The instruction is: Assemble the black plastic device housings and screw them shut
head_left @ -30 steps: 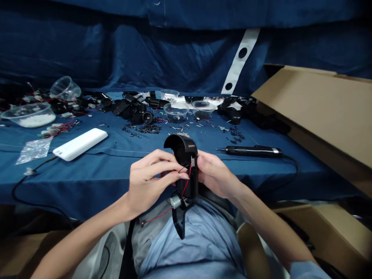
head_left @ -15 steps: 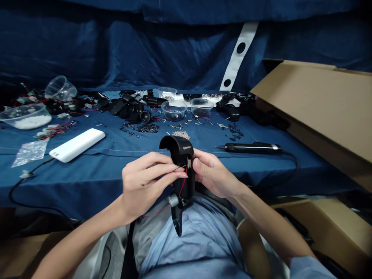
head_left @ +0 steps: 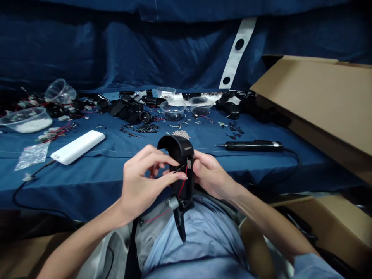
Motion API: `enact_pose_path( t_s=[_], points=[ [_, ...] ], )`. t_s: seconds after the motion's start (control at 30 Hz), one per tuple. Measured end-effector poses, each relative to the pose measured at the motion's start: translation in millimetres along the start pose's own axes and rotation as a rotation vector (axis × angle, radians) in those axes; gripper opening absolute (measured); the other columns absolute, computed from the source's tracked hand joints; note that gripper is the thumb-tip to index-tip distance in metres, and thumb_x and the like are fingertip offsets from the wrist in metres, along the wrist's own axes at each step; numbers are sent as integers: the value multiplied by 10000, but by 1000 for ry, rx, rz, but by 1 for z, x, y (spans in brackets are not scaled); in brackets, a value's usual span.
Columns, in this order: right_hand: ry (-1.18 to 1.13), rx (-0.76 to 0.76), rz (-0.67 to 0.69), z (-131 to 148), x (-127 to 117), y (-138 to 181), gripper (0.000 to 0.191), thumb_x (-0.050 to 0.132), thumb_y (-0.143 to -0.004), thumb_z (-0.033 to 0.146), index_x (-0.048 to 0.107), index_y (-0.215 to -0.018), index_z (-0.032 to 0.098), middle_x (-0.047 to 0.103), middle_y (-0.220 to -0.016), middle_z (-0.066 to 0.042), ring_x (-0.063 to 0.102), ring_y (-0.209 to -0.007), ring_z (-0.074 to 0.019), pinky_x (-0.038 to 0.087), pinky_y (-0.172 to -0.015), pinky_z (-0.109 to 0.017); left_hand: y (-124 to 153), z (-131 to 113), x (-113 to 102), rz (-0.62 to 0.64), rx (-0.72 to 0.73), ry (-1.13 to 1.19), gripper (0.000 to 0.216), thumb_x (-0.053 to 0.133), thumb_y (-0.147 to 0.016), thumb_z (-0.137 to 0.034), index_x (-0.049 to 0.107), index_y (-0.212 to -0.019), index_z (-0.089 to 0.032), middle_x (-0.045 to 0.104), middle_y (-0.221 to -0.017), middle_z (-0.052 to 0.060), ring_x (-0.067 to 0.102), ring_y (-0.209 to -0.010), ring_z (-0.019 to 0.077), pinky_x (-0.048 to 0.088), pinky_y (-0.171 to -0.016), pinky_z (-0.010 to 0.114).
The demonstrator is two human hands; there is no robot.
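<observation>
Above my lap, a black curved plastic housing (head_left: pixel 188 149) with small lettering stands upright, its hollow side turned toward my left hand. My right hand (head_left: pixel 213 174) grips it along the right edge, thumb beside a small light-coloured part (head_left: pixel 189 164) inside. My left hand (head_left: pixel 151 174) is at the opening, with thumb and index finger apart around a thin black wire (head_left: pixel 179 169); its other fingers are partly hidden. A red wire (head_left: pixel 182 187) runs down the inside. Lower down hang a small silver motor (head_left: pixel 173 202) and a narrow black handle piece (head_left: pixel 180 224).
On the blue cloth lie a white power bank (head_left: pixel 78 147) with a cable, a plastic bag (head_left: pixel 32 155) and a black electric screwdriver (head_left: pixel 252 145). Clear bowls (head_left: pixel 173 110), loose screws (head_left: pixel 180 134) and black parts (head_left: pixel 124 110) sit further back. A cardboard box (head_left: pixel 316 100) stands right.
My left index finger has lifted away from the thumb, leaving a gap over the black wire. The housing has tilted slightly, its lower handle piece swinging a little right. My right hand keeps its hold.
</observation>
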State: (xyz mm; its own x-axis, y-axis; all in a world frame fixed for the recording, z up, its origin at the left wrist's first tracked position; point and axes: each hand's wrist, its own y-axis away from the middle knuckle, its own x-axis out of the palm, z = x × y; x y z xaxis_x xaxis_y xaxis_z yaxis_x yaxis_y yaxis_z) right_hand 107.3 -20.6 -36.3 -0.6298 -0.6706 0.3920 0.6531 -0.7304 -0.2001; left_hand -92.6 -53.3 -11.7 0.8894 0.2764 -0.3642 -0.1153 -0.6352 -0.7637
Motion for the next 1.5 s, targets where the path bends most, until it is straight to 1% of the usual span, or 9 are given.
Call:
enact_pose_path(
  t_s=[0.13, 0.23, 0.5, 0.67, 0.8, 0.93, 1.07, 1.27, 1.5],
  points=[
    [91, -73, 13, -5, -1, 3, 451, 719, -946, 579, 714, -1223, 223, 729, -1180, -65, 697, -974, -151, 571, -794, -235, 2, -4, 2, -8, -63, 41, 283, 967, -725, -228, 689, -771, -195, 595, -695, -43, 482, -575, 73, 386, -506, 211],
    [52, -53, -16, -8, 4, 3, 497, 661, -960, 638, 706, -1230, 223, 746, -1108, -64, 713, -926, -172, 593, -826, -294, 5, -8, 5, -20, -155, 102, 311, 969, -720, -243, 689, -853, -210, 547, -715, -52, 498, -603, 77, 422, -522, 194],
    [-13, -94, -193, -1, 10, -3, 482, 633, -975, 635, 689, -1258, 249, 761, -1164, -80, 732, -1069, -241, 629, -892, -377, 6, -3, 12, 63, -575, 452, 509, 861, -837, -307, 584, -1261, -248, 616, -1260, 81, 670, -976, 154, 638, -707, 225],
    [420, -234, -255, 6, 12, 2, 420, 544, -1052, 553, 701, -1306, 258, 714, -1325, -78, 668, -1230, -237, 545, -1066, -391, 7, 2, 17, 123, -673, 670, 550, 838, -852, -294, 572, -1330, -236, 619, -1365, 124, 754, -910, 204, 655, -520, 248],
    [773, -390, -301, 8, 9, 4, 332, 521, -1089, 406, 733, -1274, 228, 689, -1324, -97, 635, -1262, -212, 491, -1121, -365, 7, 1, 19, 40, -672, 637, 521, 908, -766, -250, 615, -1194, -195, 693, -1204, 87, 765, -842, 202, 647, -482, 236],
    [674, -254, -261, 7, 4, 6, 369, 635, -1034, 398, 677, -1360, 230, 653, -1328, -111, 692, -1110, -193, 619, -885, -310, 6, 2, 15, -48, -612, 485, 604, 937, -720, -244, 635, -1238, -167, 738, -1050, 71, 700, -732, 148, 576, -423, 174],
    [510, -160, -278, 8, 4, 5, 436, 772, -936, 407, 691, -1319, 215, 702, -1260, -105, 724, -998, -186, 655, -795, -291, 5, 0, 9, -1, -564, 423, 522, 905, -764, -238, 699, -1236, -153, 758, -1064, 92, 688, -739, 145, 561, -434, 162],
    [576, -222, -333, 14, 5, 7, 418, 831, -878, 401, 754, -1253, 231, 743, -1178, -88, 749, -933, -199, 692, -736, -303, 6, -5, 7, 68, -446, 380, 407, 812, -871, -230, 748, -1269, -179, 787, -1022, 78, 672, -671, 132, 609, -484, 198],
    [756, -314, -283, 12, 3, 16, 349, 738, -963, 360, 747, -1299, 265, 724, -1222, -80, 743, -923, -175, 691, -778, -283, 13, -5, 11, -31, -359, 257, 447, 835, -861, -244, 744, -1296, -196, 793, -1032, 62, 675, -681, 119, 577, -505, 169]
  ],
)
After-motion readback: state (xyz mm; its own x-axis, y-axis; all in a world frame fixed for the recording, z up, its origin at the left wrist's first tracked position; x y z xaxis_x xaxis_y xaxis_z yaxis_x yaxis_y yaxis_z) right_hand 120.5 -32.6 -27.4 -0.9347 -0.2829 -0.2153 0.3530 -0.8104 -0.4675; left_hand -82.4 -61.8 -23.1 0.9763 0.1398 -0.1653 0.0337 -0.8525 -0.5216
